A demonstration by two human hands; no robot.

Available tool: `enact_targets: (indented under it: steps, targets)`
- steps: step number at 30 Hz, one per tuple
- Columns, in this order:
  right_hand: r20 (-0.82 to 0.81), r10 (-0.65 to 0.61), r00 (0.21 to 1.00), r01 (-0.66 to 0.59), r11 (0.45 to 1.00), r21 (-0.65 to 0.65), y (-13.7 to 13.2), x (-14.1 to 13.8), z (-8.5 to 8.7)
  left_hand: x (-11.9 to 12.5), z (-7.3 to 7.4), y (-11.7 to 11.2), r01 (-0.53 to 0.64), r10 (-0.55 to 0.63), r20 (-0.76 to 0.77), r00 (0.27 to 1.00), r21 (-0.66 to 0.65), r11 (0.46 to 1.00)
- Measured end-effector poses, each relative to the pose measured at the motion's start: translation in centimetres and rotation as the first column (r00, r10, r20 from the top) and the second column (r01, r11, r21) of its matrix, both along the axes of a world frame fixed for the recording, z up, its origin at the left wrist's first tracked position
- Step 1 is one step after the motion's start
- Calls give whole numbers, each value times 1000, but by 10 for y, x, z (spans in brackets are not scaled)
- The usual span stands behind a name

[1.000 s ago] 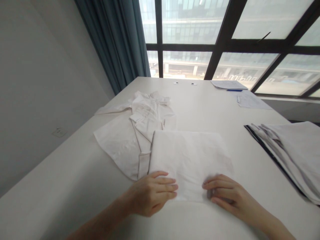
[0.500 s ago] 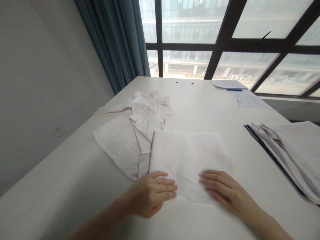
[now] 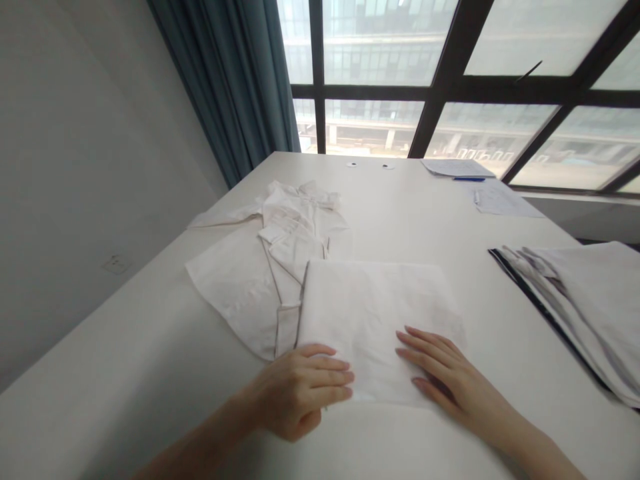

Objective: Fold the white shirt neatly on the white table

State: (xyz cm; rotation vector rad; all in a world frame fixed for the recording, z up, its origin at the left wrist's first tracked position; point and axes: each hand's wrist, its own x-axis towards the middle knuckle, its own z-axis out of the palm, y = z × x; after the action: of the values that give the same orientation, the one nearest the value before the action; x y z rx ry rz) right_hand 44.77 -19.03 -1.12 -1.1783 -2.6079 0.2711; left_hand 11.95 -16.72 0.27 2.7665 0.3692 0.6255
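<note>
A folded white cloth point(image 3: 375, 313) lies flat on the white table point(image 3: 125, 373) in front of me. My left hand point(image 3: 300, 390) rests on its near left edge, fingers curled together over the hem, thumb tucked beneath. My right hand point(image 3: 445, 373) lies flat on the near right part of the cloth with fingers stretched out. A crumpled white shirt point(image 3: 270, 260) lies partly under the cloth's left side and spreads away to the far left.
A stack of folded pale garments point(image 3: 585, 300) sits at the table's right edge. Papers point(image 3: 500, 199) and a blue pen point(image 3: 469, 179) lie at the far right by the window. A blue curtain point(image 3: 235, 87) hangs at the far left corner.
My right hand has uncurled and slid up onto the cloth, fingers now flat. My left hand has hardly moved.
</note>
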Motion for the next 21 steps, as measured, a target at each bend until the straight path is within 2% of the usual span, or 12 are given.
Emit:
enact_targets:
  steps: [7, 14, 18, 21]
  targets:
    - [4, 11, 1000, -11, 1000, -7, 1, 1, -1, 4, 0, -1, -27, 38, 134, 990, -86, 996]
    - [-31, 0, 1000, 0, 1000, -19, 1, 1, 1, 5, -1, 5, -110, 123, 184, 975, -77, 991]
    - [-15, 0, 1000, 0, 1000, -15, 0, 0, 2, 4, -5, 7, -108, 119, 141, 983, -82, 991]
    - [-4, 5, 1000, -5, 1000, -9, 1, 0, 2, 2, -9, 8, -118, 127, 60, 990, -140, 983]
